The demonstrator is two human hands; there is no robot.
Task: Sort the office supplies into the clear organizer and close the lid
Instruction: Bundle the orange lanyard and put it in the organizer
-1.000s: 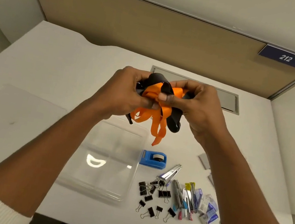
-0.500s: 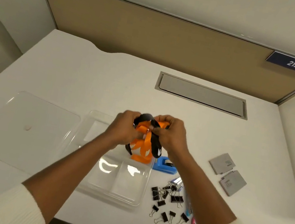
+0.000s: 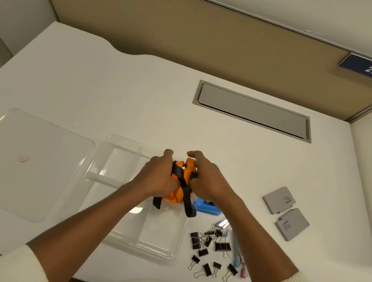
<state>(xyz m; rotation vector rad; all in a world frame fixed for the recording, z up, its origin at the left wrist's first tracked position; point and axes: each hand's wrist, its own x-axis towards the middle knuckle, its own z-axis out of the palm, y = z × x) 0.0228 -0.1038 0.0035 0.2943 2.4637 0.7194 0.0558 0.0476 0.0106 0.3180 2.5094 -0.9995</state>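
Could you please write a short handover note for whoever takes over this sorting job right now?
Left hand and right hand both grip the orange-and-black strap bundle over the far right compartment of the clear organizer.
Lid lies open, left of the organizer.
Blue tape dispenser, binder clips, pens and two grey pads lie on the desk to its right.
Done: nothing visibly sorted yet.
Left: seat the bundle, sort the rest, close the lid.

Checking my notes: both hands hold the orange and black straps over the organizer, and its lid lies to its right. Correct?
No: the head view shows the lid left of the organizer. Left hand and right hand do hold the straps over it.
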